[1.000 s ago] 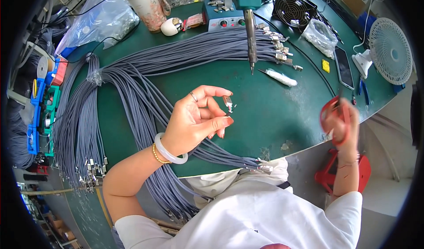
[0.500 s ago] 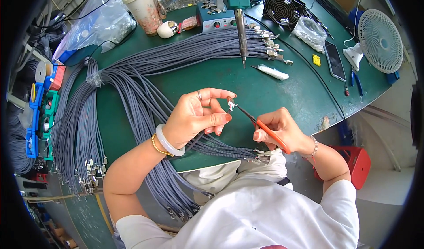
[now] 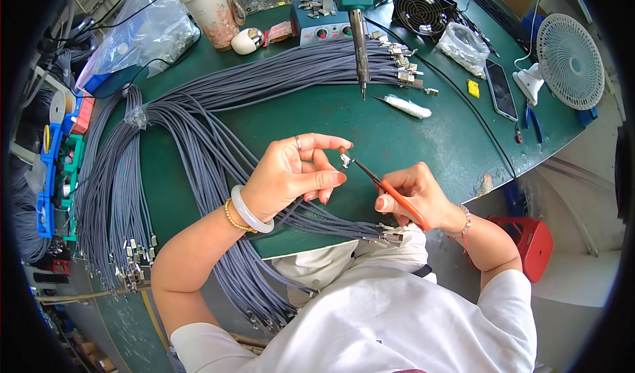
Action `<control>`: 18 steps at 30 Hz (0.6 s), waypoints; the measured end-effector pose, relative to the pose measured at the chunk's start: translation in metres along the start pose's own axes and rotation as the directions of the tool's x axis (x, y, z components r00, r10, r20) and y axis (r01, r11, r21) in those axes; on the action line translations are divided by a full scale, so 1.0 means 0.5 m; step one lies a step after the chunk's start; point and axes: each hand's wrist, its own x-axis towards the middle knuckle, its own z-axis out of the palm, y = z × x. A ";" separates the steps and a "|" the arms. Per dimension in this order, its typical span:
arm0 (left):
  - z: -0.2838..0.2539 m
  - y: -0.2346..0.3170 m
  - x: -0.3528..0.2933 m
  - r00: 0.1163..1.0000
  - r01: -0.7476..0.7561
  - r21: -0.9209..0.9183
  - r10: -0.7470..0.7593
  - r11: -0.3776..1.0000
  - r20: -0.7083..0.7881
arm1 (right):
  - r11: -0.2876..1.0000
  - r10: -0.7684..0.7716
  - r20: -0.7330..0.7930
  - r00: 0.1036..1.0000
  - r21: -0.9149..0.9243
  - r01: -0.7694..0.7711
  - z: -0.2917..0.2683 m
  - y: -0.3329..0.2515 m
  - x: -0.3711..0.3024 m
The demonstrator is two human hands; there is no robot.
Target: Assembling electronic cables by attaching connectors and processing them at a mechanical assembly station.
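One small connector is pinched in the fingertips of the left hand above the table, inward from its near edge; orange-handled scissors, gripped by the right hand, have been brought in from the right end, putting the connector within their reach.

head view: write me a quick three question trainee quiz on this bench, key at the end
1. True or false: the right hand holds the orange-handled tool.
2. Which is nearest the white fan: a) cup, b) phone, c) red stool?
3. Fill the gap: the small piece is held at the fingertips of the ____ hand.

Key: 1 true; 2 b; 3 left.
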 end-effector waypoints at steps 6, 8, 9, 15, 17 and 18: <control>-0.002 -0.003 0.005 1.000 0.010 0.033 -0.010 0.999 0.003 | 0.998 -0.031 0.006 0.999 -0.047 0.031 -0.004 0.000 0.009; -0.003 -0.004 0.006 1.000 0.011 0.037 -0.011 0.999 0.005 | 0.997 -0.041 0.008 0.999 -0.062 0.041 -0.004 0.000 0.010; -0.003 -0.004 0.006 1.000 0.015 0.036 -0.015 0.999 0.004 | 0.997 -0.044 0.007 0.999 -0.070 0.045 -0.004 0.002 0.010; -0.005 -0.002 0.009 1.000 0.027 0.035 -0.027 0.999 0.008 | 0.995 -0.053 0.002 0.999 -0.089 0.053 -0.004 0.002 0.014; -0.006 0.000 0.009 1.000 0.027 0.038 -0.027 0.999 0.012 | 0.995 -0.050 -0.002 0.999 -0.087 0.050 -0.003 0.003 0.015; -0.007 0.001 0.009 0.999 0.027 0.041 -0.028 0.999 0.017 | 0.995 -0.047 -0.005 0.999 -0.083 0.047 -0.003 0.003 0.016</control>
